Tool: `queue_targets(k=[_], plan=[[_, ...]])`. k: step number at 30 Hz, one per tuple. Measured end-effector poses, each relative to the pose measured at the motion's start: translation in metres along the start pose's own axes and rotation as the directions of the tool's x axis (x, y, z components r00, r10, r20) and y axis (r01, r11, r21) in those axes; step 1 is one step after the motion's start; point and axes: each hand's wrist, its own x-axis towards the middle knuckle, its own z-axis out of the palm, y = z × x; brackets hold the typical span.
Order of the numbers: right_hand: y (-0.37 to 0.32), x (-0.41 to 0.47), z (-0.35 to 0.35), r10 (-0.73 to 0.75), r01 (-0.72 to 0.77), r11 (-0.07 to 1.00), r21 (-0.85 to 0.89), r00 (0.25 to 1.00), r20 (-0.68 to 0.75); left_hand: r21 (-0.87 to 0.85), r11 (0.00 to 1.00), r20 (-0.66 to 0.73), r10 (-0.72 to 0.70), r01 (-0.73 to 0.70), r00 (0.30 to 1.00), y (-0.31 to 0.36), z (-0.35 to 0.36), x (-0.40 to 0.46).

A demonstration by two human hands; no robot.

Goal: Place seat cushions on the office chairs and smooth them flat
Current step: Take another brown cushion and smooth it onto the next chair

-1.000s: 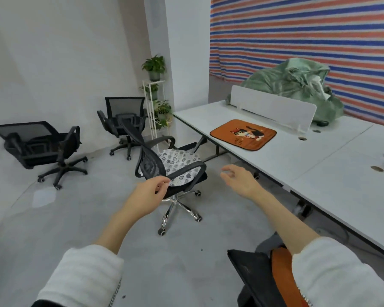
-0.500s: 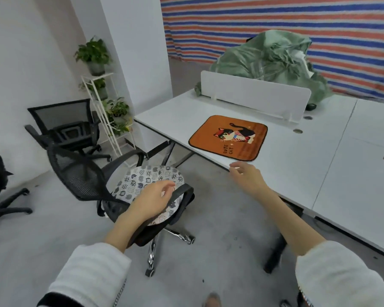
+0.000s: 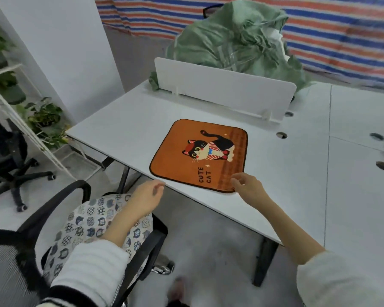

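Orange cushion (image 3: 198, 156) near corner hidden under right hand (image 3: 249, 188).

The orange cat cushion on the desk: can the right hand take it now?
Probably yes: the right hand hovers open at the near corner of the orange cat cushion, with nothing between them.

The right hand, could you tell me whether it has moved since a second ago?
Yes. The right hand has travelled forward to the near corner of the orange cat-print cushion.
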Motion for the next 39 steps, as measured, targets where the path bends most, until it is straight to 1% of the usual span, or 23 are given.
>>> queue_targets(k=[3,8,10,12,14,16,18,20,22,23,24,25,27,30,33,35,36,37,39], plan=[[0.006,0.050,0.003,0.076,-0.076,0.997,-0.020,0.997,0.016,-0.037,0.999,0.046,-0.029,0.031,0.999,-0.012,0.010,0.058],[0.008,0.148,0.012,0.238,-0.238,0.971,-0.012,0.971,0.015,-0.012,0.999,0.088,-0.041,0.042,0.995,-0.035,0.017,0.174],[0.012,0.179,0.017,0.293,-0.293,0.956,0.000,0.956,-0.004,-0.004,0.995,0.088,-0.095,0.096,0.992,-0.043,0.021,0.215],[0.031,0.216,0.026,0.344,-0.344,0.939,0.000,0.938,-0.041,0.014,0.986,0.096,-0.169,0.169,0.981,-0.052,0.029,0.256],[0.055,0.242,0.036,0.388,-0.386,0.922,0.038,0.918,-0.081,0.068,0.959,0.125,-0.282,0.275,0.951,-0.059,0.037,0.286],[0.054,0.254,0.039,0.460,-0.452,0.887,0.092,0.879,-0.121,0.082,0.927,0.156,-0.376,0.367,0.914,-0.068,0.045,0.312],[0.051,0.262,0.041,0.539,-0.525,0.842,0.122,0.827,-0.163,0.050,0.921,0.166,-0.389,0.386,0.906,-0.069,0.048,0.330],[0.048,0.275,0.040,0.606,-0.579,0.796,0.177,0.764,-0.223,0.086,0.915,0.136,-0.404,0.395,0.905,-0.067,0.051,0.349],[0.043,0.275,0.037,0.664,-0.613,0.744,0.266,0.720,-0.199,0.093,0.888,0.074,-0.457,0.450,0.886,-0.059,0.047,0.353],[0.041,0.275,0.036,0.691,-0.624,0.710,0.327,0.706,-0.154,0.039,0.893,0.070,-0.451,0.449,0.890,-0.056,0.044,0.356],[0.040,0.274,0.035,0.697,-0.618,0.689,0.378,0.709,-0.112,-0.031,0.912,0.080,-0.405,0.409,0.911,-0.055,0.044,0.360],[0.039,0.271,0.034,0.684,-0.605,0.684,0.408,0.726,-0.070,-0.066,0.932,0.100,-0.350,0.358,0.931,-0.052,0.043,0.360],[0.034,0.262,0.026,0.653,-0.569,0.693,0.443,0.756,-0.052,-0.096,0.959,0.134,-0.254,0.267,0.958,-0.038,0.042,0.358],[0.028,0.236,0.006,0.634,-0.502,0.694,0.515,0.766,-0.107,-0.141,0.979,0.162,-0.122,0.145,0.979,0.000,0.042,0.348],[0.025,0.200,-0.023,0.629,-0.457,0.688,0.564,0.763,-0.150,-0.171,0.985,0.250,0.014,0.029,0.968,0.039,0.047,0.332],[0.027,0.163,-0.045,0.630,-0.403,0.687,0.604,0.744,-0.221,-0.212,0.975,0.302,0.122,-0.058,0.945,0.070,0.050,0.312],[0.027,0.135,-0.058,0.639,-0.375,0.686,0.623,0.720,-0.271,-0.238,0.965,0.313,0.185,-0.111,0.932,0.089,0.053,0.297],[0.028,0.120,-0.066,0.641,-0.363,0.690,0.626,0.709,-0.295,-0.259,0.958,0.312,0.204,-0.124,0.928,0.100,0.053,0.289],[0.034,0.065,-0.085,0.666,-0.331,0.678,0.657,0.655,-0.358,-0.315,0.931,0.312,0.285,-0.185,0.906,0.132,0.056,0.255]])
